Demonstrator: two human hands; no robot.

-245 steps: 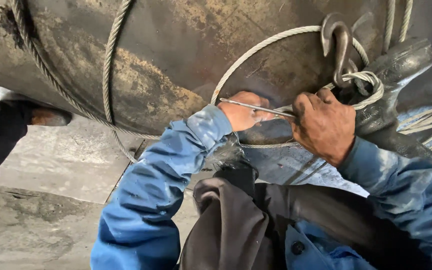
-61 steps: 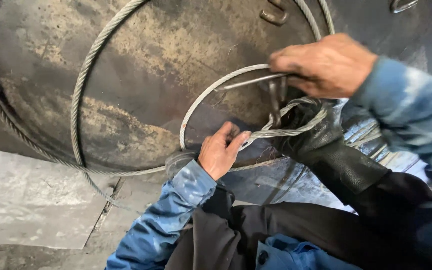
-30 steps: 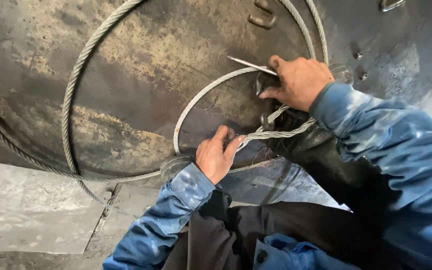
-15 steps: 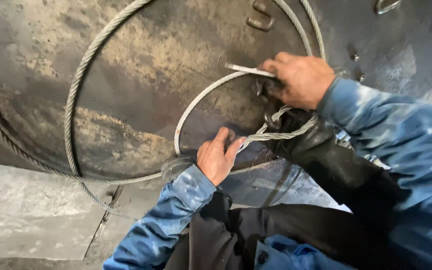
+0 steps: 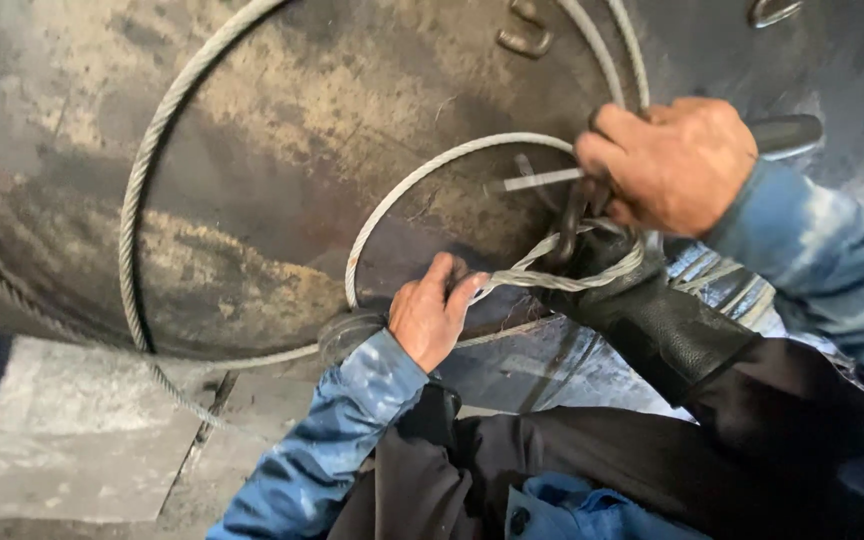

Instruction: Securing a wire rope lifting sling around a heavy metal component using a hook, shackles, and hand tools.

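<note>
Down against the rusty steel drum (image 5: 282,190), the left hand (image 5: 430,318) is pinched on the frayed strands (image 5: 552,277) of a wire rope (image 5: 402,200), while the right hand (image 5: 674,160) is clenched around a black-handled spike (image 5: 787,135) pushed in just above them. That rope looks stiff, springy and prickly at its loose ends; the laid part behind the fraying seems the safer grip. I count two hands, one spike, and at least three rope loops across the drum's face.

A wire rope (image 5: 432,165) loops against the drum (image 5: 282,150), seemingly passing between both hands
</note>
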